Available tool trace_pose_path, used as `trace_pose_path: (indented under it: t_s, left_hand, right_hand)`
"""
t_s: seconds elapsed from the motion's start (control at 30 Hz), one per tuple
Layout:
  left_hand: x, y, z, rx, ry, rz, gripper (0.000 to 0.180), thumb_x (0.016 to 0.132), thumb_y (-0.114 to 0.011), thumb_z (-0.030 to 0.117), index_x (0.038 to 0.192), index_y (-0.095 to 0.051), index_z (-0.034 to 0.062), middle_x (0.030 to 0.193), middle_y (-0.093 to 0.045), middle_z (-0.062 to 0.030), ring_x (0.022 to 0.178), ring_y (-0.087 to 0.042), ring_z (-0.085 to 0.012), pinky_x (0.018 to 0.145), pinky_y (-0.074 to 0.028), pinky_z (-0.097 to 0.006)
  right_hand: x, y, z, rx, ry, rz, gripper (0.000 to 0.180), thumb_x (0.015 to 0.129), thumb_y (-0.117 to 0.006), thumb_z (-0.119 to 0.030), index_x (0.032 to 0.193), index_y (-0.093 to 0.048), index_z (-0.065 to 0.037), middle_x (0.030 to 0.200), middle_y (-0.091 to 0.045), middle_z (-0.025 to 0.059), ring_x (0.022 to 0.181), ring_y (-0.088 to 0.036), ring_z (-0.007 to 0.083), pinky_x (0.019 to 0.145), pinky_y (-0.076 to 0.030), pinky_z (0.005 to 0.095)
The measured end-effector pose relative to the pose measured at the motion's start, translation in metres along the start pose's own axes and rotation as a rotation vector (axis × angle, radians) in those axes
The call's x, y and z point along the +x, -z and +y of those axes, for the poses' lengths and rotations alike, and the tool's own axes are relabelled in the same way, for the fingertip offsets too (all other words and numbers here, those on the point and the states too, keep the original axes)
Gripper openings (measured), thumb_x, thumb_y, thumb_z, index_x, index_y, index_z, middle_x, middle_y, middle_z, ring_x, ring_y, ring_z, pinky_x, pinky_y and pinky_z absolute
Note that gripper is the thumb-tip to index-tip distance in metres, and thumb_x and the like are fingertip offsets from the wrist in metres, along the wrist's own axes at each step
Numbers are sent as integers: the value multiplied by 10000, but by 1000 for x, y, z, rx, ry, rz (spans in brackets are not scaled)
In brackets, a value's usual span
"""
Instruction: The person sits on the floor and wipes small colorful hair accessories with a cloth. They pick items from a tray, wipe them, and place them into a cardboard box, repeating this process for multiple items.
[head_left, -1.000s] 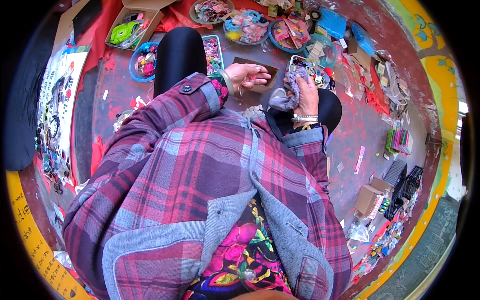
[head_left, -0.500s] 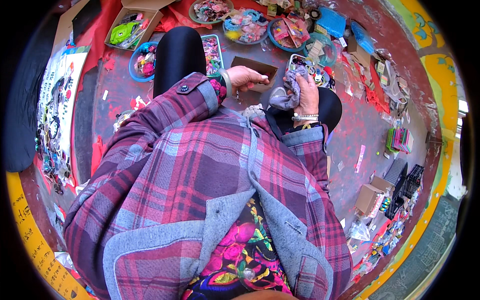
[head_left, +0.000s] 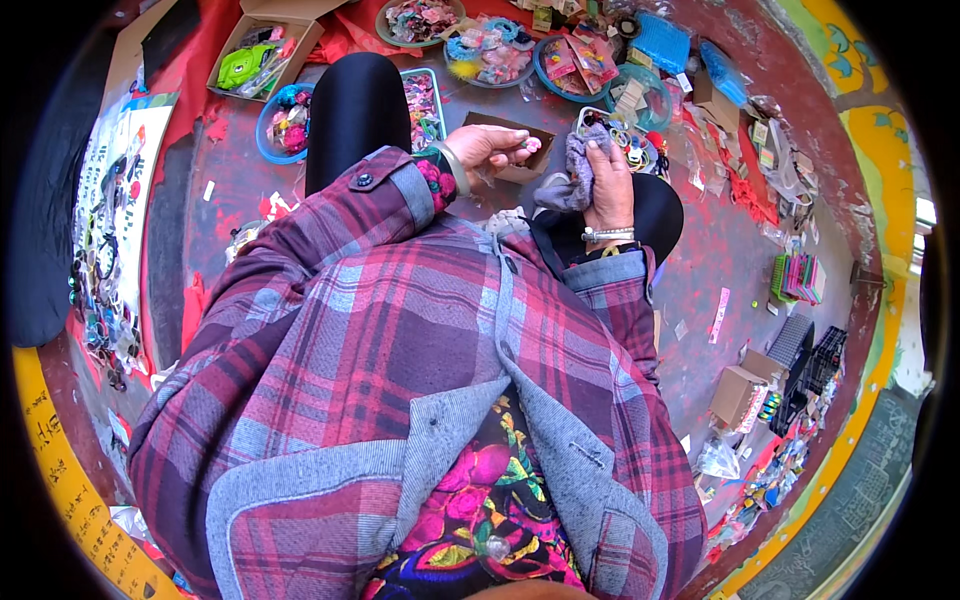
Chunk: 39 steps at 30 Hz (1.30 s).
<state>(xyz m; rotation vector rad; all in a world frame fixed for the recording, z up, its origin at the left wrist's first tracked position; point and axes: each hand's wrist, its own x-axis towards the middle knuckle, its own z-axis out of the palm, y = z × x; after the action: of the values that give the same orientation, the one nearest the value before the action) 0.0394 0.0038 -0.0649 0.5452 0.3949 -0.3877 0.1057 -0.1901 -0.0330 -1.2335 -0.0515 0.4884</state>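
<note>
My left hand [head_left: 478,153] is turned partly palm up, its fingertips pinching a small pink-and-white trinket [head_left: 532,145]. The trinket's exact kind is too small to tell. In my right hand [head_left: 613,195] is a crumpled grey-purple cloth [head_left: 576,178], gripped between thumb and fingers above my right knee. Just beyond my left hand sits an open cardboard box [head_left: 528,168], partly hidden by that hand. A tray of hair ties and small rings [head_left: 630,142] lies just past the cloth.
Beyond my knees stand a blue basin of trinkets [head_left: 262,135], a tray of small pink items [head_left: 438,105] and several round basins [head_left: 490,75]. At the left lies a white sheet covered with accessories [head_left: 120,210]. A small carton [head_left: 738,398] and a black basket [head_left: 828,350] are at the right.
My left hand has turned and risen slightly, so the pink trinket in its fingertips now shows. My right hand, with the cloth, has shifted only a little.
</note>
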Motion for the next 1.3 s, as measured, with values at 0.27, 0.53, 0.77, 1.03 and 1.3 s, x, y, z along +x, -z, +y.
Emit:
trace_pose_path:
  t_s: [0.27, 0.53, 0.77, 1.03, 1.3]
  left_hand:
    - [-10, -22, -12, 83, -18, 166, 173, 847, -588, 162, 930, -576, 11, 809, -600, -56, 634, -563, -92, 371, -301, -153]
    - [-15, -23, -16, 186, -53, 95, 146, 845, -590, 171, 853, -578, 26, 732, -582, -42, 518, -471, -58, 361, -265, -171]
    - [-14, -20, -2, 109, -107, 55, 163, 857, -574, 191, 884, -579, 30, 745, -593, -27, 537, -470, -50, 357, -255, -162]
    - [12, 7, -3, 54, -99, 359, 156, 864, -545, 146, 971, -566, 34, 710, -558, -6, 546, -460, -58, 363, -272, -158]
    - [47, 33, -5, 25, -49, 585, 269, 882, -490, 143, 1113, -476, 6, 723, -568, -54, 535, -492, -110, 367, -297, -165]
  right_hand:
    - [-4, -16, 17, -642, 511, -116, 358, 830, -604, -141, 1159, -508, -36, 980, -568, 63, 866, -559, 177, 787, -442, 258]
    - [-13, -32, 25, -610, 448, -84, 250, 825, -607, -132, 1048, -548, -39, 837, -605, 50, 754, -571, 118, 672, -463, 251]
    - [0, -8, 21, -241, 117, 66, 171, 848, -578, -109, 988, -544, -17, 802, -588, 29, 673, -556, 100, 601, -459, 235]
    - [-2, -6, 6, 10, 18, 133, 224, 860, -564, -143, 1029, -512, -6, 803, -594, 85, 657, -588, 160, 566, -468, 260]
    - [-1, -4, 7, -1, -29, 87, 211, 851, -572, -131, 1023, -522, -19, 827, -601, 75, 675, -596, 155, 604, -480, 254]
